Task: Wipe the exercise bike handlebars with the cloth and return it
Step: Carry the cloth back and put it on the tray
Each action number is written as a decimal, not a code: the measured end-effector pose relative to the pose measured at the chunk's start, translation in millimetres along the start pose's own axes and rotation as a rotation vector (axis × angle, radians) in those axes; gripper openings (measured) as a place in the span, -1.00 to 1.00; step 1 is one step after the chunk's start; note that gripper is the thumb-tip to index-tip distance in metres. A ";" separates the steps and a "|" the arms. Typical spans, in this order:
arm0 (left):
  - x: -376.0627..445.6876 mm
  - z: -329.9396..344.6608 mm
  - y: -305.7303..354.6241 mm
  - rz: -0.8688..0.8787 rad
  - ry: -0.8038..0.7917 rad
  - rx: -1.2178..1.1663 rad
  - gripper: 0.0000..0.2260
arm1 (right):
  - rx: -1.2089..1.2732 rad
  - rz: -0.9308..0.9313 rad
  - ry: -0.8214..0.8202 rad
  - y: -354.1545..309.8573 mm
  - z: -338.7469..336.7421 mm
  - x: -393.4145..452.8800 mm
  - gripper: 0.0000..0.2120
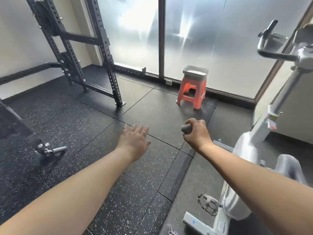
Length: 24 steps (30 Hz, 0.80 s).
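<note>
My right hand (196, 133) is fisted around a small grey cloth (186, 128), which bulges out on the thumb side. My left hand (135, 139) is stretched out flat beside it, fingers apart and holding nothing. Both hang over the dark floor mat. The white exercise bike (271, 116) stands at the right edge, its dark handlebars (272, 55) high up at the upper right, well away from either hand. Straight ahead by the window, an orange plastic stool (191, 92) carries a shallow grey tray (195, 72).
A black perforated power rack (94, 53) fills the left side, with a barbell end (55, 149) low on the floor. Frosted sliding glass doors (211, 39) close off the far side. A bike pedal (209, 204) sticks out at lower right. Speckled rubber mats (84, 133) cover the floor.
</note>
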<state>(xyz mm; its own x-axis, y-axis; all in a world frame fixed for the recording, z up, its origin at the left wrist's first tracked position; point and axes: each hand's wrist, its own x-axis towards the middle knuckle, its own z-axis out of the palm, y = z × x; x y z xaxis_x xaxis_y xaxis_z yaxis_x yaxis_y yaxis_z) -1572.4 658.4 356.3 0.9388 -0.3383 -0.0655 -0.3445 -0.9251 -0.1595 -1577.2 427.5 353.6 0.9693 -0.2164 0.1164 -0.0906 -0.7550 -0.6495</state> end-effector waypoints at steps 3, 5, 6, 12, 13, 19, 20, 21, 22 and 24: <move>61.1 1.2 -5.8 0.051 0.007 0.046 -0.46 | -0.006 0.024 0.017 12.7 6.3 51.6 -0.74; 104.8 -3.2 -9.4 0.067 0.006 0.060 -0.46 | -0.004 0.037 0.029 20.6 8.1 89.3 -0.75; 126.9 -5.7 -11.5 0.069 0.015 0.055 -0.46 | -0.002 0.035 0.036 23.0 7.7 110.0 -0.76; 246.0 -33.0 -19.5 0.099 0.039 0.012 -0.46 | -0.012 0.073 0.072 32.4 -6.8 226.2 -0.77; 262.8 -36.1 -20.8 0.103 0.044 0.010 -0.46 | -0.019 0.078 0.080 34.2 -7.9 242.9 -0.77; 357.9 -35.1 -31.7 0.158 0.032 0.027 -0.46 | -0.036 0.120 0.117 44.7 -0.8 329.2 -0.76; 376.2 -33.9 -34.7 0.174 0.034 0.033 -0.46 | -0.040 0.125 0.122 46.6 1.9 344.6 -0.76; 395.7 -32.3 -38.2 0.190 0.039 0.036 -0.46 | -0.044 0.130 0.127 49.0 5.0 360.8 -0.76; 415.6 -30.9 -42.3 0.208 0.041 0.040 -0.46 | -0.049 0.143 0.132 51.5 8.7 377.3 -0.76; 456.3 -30.3 -51.4 0.239 0.052 0.032 -0.46 | -0.055 0.193 0.143 52.1 13.6 411.4 -0.76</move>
<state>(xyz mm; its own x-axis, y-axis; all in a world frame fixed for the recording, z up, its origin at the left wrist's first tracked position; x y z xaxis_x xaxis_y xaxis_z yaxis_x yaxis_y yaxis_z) -1126.1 546.4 364.5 0.8292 -0.5562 -0.0550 -0.5563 -0.8119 -0.1771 -1180.1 307.6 357.5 0.8911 -0.4422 0.1016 -0.2871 -0.7230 -0.6284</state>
